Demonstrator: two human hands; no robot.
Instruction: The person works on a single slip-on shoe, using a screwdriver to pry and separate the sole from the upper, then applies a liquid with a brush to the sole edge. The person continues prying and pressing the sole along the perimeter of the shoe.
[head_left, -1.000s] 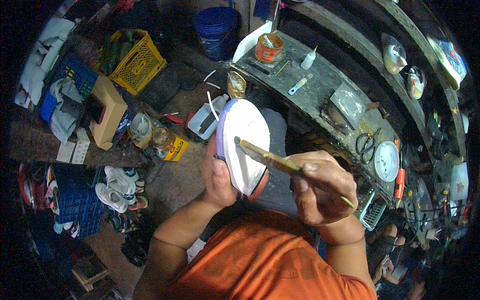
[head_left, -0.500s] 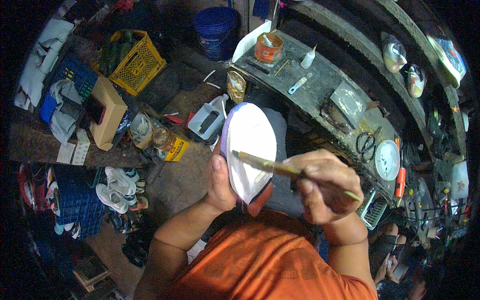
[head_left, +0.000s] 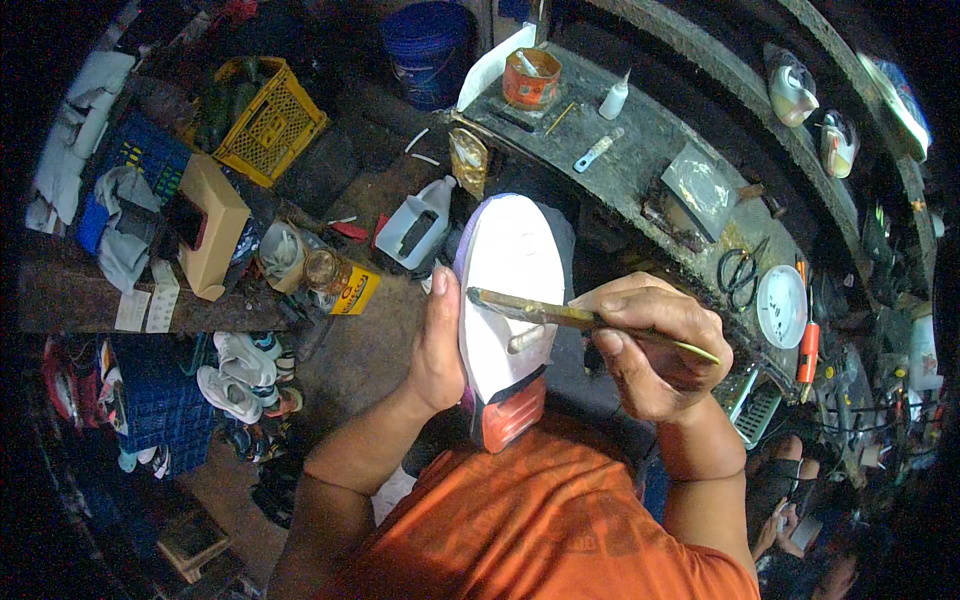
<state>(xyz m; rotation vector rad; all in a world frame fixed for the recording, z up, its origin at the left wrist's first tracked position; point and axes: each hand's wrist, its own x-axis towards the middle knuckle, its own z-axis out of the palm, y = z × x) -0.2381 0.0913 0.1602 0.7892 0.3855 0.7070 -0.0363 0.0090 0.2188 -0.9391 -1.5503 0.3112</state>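
My left hand (head_left: pixel 432 355) grips a shoe (head_left: pixel 512 255) by its left side, white bottom face up, with a purple edge and a red piece (head_left: pixel 508 415) at the lower end. My right hand (head_left: pixel 660 345) is closed round a long wooden-handled brush (head_left: pixel 550 315), whose tip touches the white surface at its left edge. A pale elongated mark or recess lies below the brush on that surface. The shoe is held over a dark surface, perhaps my lap, which it partly hides.
A workbench (head_left: pixel 640 120) on the right bears an orange tin (head_left: pixel 530 88), glue bottle (head_left: pixel 615 100), scissors (head_left: pixel 740 275) and white dish (head_left: pixel 780 310). Crates (head_left: pixel 270 130), a box (head_left: pixel 220 230) and sneakers (head_left: pixel 235 375) are at left. A cut jug (head_left: pixel 410 230) lies ahead. Another person's leg (head_left: pixel 785 470) shows lower right.
The shoe has moved right and turned more upright, showing more of its red end. The brush and my right hand have shifted slightly right, the brush tip moving toward the shoe's left edge.
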